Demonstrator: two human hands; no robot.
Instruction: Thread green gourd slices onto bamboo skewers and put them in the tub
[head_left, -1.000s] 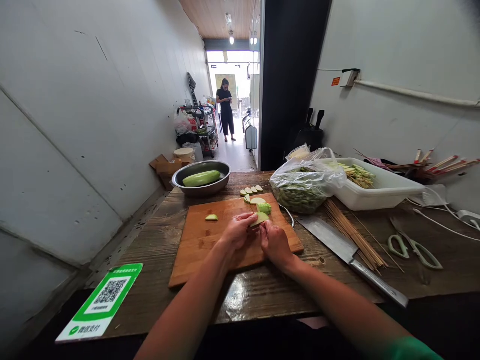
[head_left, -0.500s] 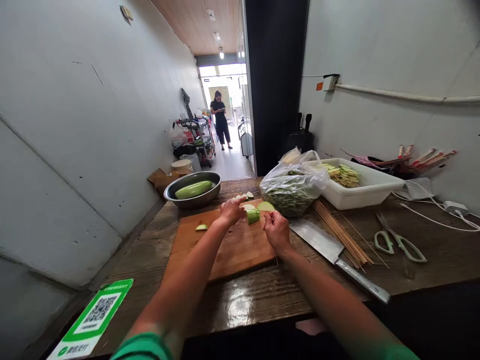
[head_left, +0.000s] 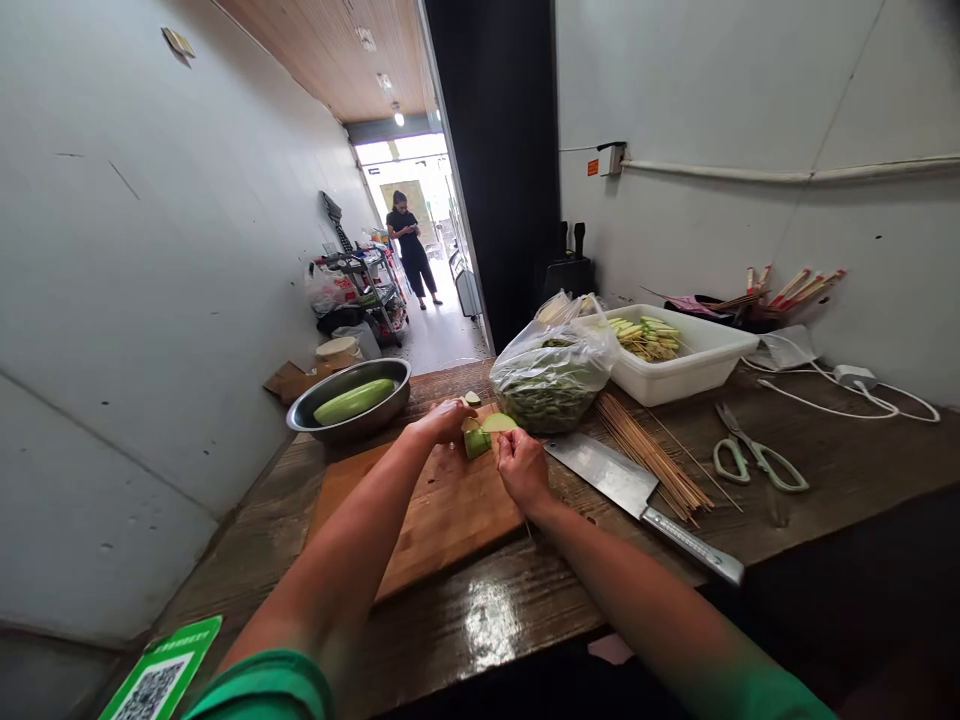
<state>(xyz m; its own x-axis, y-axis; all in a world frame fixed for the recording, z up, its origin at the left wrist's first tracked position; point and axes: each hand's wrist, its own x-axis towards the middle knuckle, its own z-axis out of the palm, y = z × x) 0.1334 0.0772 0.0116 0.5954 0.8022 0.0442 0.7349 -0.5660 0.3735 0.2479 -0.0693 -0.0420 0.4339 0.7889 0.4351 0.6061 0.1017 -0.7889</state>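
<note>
On the wooden cutting board (head_left: 442, 530) lie cut zucchini pieces (head_left: 476, 444). My left hand (head_left: 444, 421) reaches to them from the left, its fingers closed at the edge of a pale zucchini slice (head_left: 471, 425); its fingertips are partly hidden. My right hand (head_left: 523, 468) is shut in a pinch on a thin bamboo skewer (head_left: 529, 528), whose end shows below the wrist. A half-round zucchini slice (head_left: 498, 423) is at the right fingertips; whether the skewer pierces it is hidden. Behind the board lies a small zucchini end (head_left: 472, 398).
A cleaver (head_left: 611, 475), a bundle of bamboo skewers (head_left: 652, 455) and scissors (head_left: 750, 450) lie at right. Behind stand a bag of green vegetables (head_left: 555, 375) and a white tub (head_left: 675, 375). A metal bowl (head_left: 390, 400) holds a whole zucchini (head_left: 354, 400). Someone (head_left: 409, 245) stands in the doorway.
The view has turned right, so things sit further left. My left hand has drawn closer to the zucchini pieces; my right hand still pinches the skewer.
</note>
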